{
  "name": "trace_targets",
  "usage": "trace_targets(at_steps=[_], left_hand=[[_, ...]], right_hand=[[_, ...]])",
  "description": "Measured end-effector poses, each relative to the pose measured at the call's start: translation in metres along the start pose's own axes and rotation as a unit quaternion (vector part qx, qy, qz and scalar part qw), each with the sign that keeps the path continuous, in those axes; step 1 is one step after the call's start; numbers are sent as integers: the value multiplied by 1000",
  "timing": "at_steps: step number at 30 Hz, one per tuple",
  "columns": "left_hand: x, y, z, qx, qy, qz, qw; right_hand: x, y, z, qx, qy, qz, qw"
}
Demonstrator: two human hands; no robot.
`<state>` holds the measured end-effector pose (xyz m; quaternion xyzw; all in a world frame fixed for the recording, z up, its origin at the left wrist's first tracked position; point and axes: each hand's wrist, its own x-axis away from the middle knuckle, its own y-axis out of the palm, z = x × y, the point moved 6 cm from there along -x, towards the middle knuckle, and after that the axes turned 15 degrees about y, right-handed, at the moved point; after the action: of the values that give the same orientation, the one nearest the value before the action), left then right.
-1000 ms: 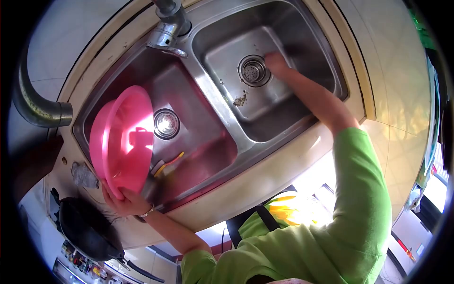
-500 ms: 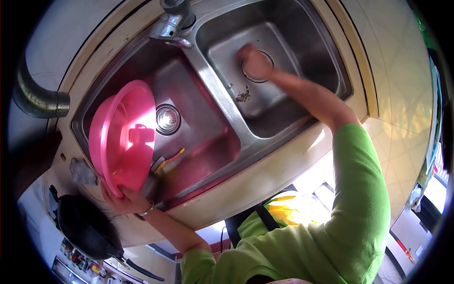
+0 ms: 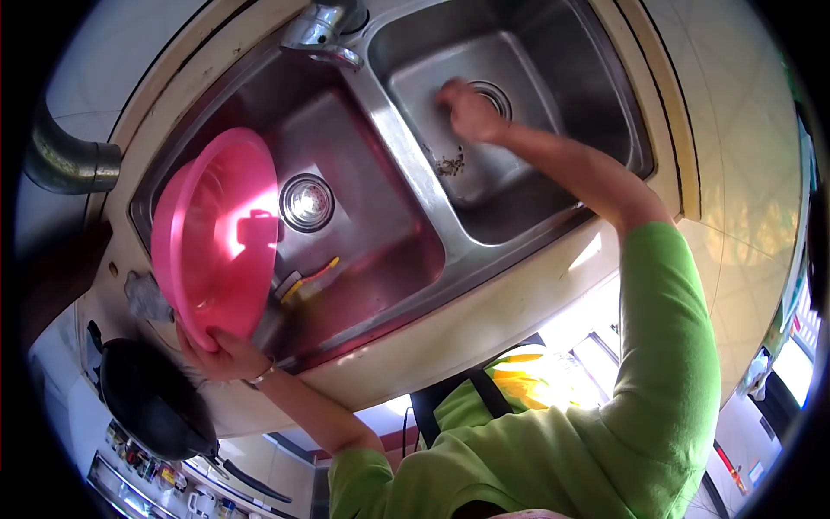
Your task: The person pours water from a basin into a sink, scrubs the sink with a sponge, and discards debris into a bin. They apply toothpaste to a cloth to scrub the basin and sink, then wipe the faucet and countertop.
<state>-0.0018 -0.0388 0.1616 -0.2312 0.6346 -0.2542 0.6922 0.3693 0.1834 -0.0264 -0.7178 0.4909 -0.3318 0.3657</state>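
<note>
My left hand [image 3: 220, 353] grips the lower rim of a pink plastic basin [image 3: 186, 225], thumb on the inside. The basin is tipped on its side in the left sink bowl [image 3: 380, 225], with sunlight on its inner wall. In the right sink bowl [image 3: 519, 177], my right hand [image 3: 474, 112] is over the floor beside the drain [image 3: 493, 97], fingers curled together. Whatever it may hold is hidden. A little heap of dark food scraps [image 3: 450, 163] lies just below that hand. Near the basin rests a small yellow-handled brush [image 3: 309, 281].
A chrome faucet [image 3: 322, 33] stands behind the divider. The left bowl has its own drain strainer [image 3: 306, 203]. On the left counter are a crumpled grey cloth [image 3: 147, 296] and a black wok [image 3: 156, 398]. A metal pipe [image 3: 73, 164] juts in from the left.
My right hand has shifted off the drain, which now shows beside it. My left hand still holds the tipped basin. The whole view has shifted slightly.
</note>
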Motion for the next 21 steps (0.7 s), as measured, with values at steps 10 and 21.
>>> trace_targets(at_steps=[10,21], left_hand=[[0,2,-1,-9,10,-5,1000],[0,0,0,-27,-14,-3,1000]], right_hand=[[37,26,9,-20,-28,-160,987],[21,21,-18,-106,-108,-144,978]])
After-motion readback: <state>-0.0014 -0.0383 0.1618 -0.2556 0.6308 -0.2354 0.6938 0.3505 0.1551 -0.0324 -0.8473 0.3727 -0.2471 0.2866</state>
